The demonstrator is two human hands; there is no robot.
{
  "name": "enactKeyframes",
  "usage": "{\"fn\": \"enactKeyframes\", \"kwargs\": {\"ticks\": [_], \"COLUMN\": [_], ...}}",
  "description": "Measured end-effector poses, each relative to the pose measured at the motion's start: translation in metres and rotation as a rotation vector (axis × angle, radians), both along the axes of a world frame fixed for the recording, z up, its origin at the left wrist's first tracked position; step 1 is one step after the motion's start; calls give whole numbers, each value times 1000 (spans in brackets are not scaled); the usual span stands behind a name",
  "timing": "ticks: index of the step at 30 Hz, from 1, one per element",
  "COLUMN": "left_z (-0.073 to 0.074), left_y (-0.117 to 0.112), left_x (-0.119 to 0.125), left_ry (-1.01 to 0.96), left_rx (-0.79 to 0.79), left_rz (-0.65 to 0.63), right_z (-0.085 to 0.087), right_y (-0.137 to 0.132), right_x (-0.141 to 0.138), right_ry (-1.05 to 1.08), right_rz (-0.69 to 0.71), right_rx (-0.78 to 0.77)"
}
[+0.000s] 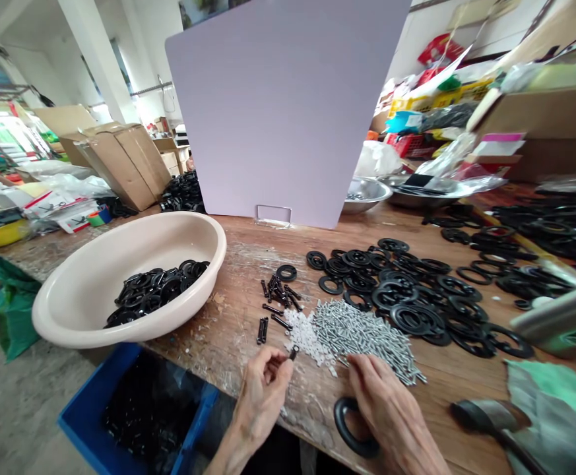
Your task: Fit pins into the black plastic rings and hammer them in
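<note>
My left hand [266, 376] pinches a small black pin-like part [294, 353] between thumb and fingertips, just above the table's front edge. My right hand [381, 396] is closed, its fingertips at the near edge of a heap of silver metal pins [361, 333]; whatever they hold is hidden. Beneath that hand, partly covered, lies a thick black ring [346, 429]. Small white plastic pieces [307, 336] are heaped left of the metal pins. Several more black pin-like parts [278, 290] lie loose behind my left hand.
Many black rings [411, 316] are piled to the right. A hammer [490, 415] rests beside a green cloth [559, 402]. On the left, a cream basin [70, 310] holds black parts, above a blue crate [87, 412]. A pale upright board [288, 112] stands behind.
</note>
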State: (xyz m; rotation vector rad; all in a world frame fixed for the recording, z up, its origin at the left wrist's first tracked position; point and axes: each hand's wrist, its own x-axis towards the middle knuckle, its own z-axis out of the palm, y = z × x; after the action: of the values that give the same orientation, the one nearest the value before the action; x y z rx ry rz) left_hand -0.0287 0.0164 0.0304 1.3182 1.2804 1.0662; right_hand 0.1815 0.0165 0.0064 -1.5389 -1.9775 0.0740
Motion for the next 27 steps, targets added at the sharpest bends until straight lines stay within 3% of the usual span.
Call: {"fn": "enactKeyframes", "kwargs": {"ticks": [5, 9, 13, 16, 27], "left_z": [9, 17, 21, 21, 21], "left_y": [-15, -25, -31, -36, -42], "left_x": [11, 20, 28, 33, 38], "left_ry": [-190, -343, -602, -728, -695], "left_rx": [-127, -240, -372, -458, -473], "left_rz": [-24, -91, -209, -221, -261], "right_z": [14, 21, 36, 44, 41], "right_y": [-25, -40, -50, -57, -63], "right_x": [-13, -30, -36, -37, -38], "right_ry": [659, 1040, 1147, 1195, 1204], "right_rz": [-20, -25, -27, -34, -1], "right_rx": [-310, -412, -440, -446, -473]}}
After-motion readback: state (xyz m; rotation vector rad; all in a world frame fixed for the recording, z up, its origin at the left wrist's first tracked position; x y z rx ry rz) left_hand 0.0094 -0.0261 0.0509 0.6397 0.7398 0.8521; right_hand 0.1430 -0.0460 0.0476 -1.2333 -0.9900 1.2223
